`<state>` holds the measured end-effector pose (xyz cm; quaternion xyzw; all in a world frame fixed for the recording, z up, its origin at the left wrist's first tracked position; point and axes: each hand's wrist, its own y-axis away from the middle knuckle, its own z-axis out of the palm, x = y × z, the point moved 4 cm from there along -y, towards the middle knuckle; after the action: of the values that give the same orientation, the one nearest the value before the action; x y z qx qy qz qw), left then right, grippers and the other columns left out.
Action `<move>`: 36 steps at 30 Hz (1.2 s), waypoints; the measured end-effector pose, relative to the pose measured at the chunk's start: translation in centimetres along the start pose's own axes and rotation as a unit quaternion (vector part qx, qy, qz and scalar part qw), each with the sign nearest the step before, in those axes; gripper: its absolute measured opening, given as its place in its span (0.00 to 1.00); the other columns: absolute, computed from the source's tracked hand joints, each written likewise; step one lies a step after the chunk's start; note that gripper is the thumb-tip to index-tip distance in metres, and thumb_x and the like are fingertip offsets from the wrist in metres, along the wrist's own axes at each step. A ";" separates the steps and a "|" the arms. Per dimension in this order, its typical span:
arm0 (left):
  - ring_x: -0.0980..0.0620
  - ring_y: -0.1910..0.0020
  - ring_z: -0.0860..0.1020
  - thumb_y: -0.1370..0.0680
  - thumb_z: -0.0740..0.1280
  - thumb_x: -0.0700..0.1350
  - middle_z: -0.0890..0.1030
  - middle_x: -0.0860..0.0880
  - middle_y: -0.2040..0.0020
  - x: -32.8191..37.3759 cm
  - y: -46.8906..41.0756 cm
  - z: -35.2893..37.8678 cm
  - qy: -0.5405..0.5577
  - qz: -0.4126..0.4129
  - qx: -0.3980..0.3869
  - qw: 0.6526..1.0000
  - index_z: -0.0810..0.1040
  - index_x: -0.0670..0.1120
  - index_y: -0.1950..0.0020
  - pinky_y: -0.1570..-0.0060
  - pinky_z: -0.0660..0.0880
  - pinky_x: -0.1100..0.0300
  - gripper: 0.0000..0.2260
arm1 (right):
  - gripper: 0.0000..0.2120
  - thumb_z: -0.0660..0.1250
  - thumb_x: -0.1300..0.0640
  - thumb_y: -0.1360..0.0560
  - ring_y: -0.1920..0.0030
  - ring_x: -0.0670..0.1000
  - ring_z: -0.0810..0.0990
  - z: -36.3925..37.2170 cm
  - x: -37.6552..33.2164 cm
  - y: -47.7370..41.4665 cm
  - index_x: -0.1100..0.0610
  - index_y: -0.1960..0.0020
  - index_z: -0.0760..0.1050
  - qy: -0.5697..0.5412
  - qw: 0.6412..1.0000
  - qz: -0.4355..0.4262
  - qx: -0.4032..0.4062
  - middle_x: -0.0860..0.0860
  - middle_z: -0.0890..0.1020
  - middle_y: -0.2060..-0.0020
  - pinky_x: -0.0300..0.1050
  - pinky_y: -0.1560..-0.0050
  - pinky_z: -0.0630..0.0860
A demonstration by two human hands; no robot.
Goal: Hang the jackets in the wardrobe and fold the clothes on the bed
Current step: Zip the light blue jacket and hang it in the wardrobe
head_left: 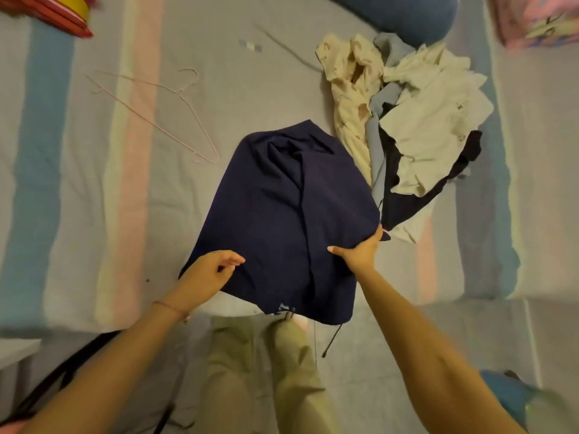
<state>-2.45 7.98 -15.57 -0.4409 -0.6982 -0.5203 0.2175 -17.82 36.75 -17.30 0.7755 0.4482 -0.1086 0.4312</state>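
Bed sheet (94, 214): pale, with blue and pink stripes; covers the bed under everything listed.
Red and yellow item (47, 14): far left corner of the bed, blurred, kind not determinable.
Pink wire hanger (163, 117): lies flat on the sheet, left of the garment and apart from it.
Left hand (206, 274): at the garment's lower left edge, fingers curled, fabric pinched between thumb and fingers.
Navy garment (282, 214): centre of view, spread over the near part of the bed, near hem hanging past the bed edge above the person's legs.
Right hand (360, 249): clenched on the garment's right edge, fabric bunched in the grasp.
Pile of clothes (416, 126): cream, white, light blue and dark pieces heaped unfolded on the sheet, just beside the garment's right side.
Blue pillow (401, 14): behind the pile, at the top edge.
Pink item (532, 20): far right corner, blurred.
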 end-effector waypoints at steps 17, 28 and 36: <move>0.65 0.31 0.58 0.20 0.56 0.50 0.60 0.56 0.27 29.1 11.9 -6.3 0.051 0.179 0.146 0.972 0.66 0.59 0.32 0.33 0.54 0.73 0.15 | 0.12 0.59 0.69 0.27 0.69 0.51 0.64 -14.1 -16.0 23.7 0.54 0.57 0.75 0.218 0.568 -0.779 0.155 0.50 0.73 0.71 0.43 0.69 0.56; 0.70 0.45 0.75 0.31 0.67 0.63 0.75 0.61 0.42 39.8 20.5 -2.3 0.106 0.159 -0.125 0.974 0.69 0.57 0.40 0.47 0.72 0.72 0.23 | 0.04 0.63 0.63 0.22 0.74 0.50 0.67 -25.1 -17.9 30.2 0.56 0.54 0.72 0.097 0.494 -0.825 0.258 0.51 0.74 0.73 0.44 0.76 0.64; 0.50 0.59 0.76 0.27 0.54 0.25 0.80 0.38 0.53 41.0 19.7 -4.3 0.101 0.191 0.187 0.958 0.77 0.37 0.43 0.61 0.73 0.67 0.19 | 0.27 0.68 0.65 0.31 0.57 0.47 0.73 -27.3 -18.9 27.7 0.45 0.37 0.70 0.384 0.626 -0.678 -0.036 0.42 0.77 0.53 0.35 0.64 0.64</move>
<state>-7.68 21.40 27.83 -0.4623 -0.6603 -0.3716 0.4607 -12.83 40.03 25.53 0.2080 0.9757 -0.0463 0.0517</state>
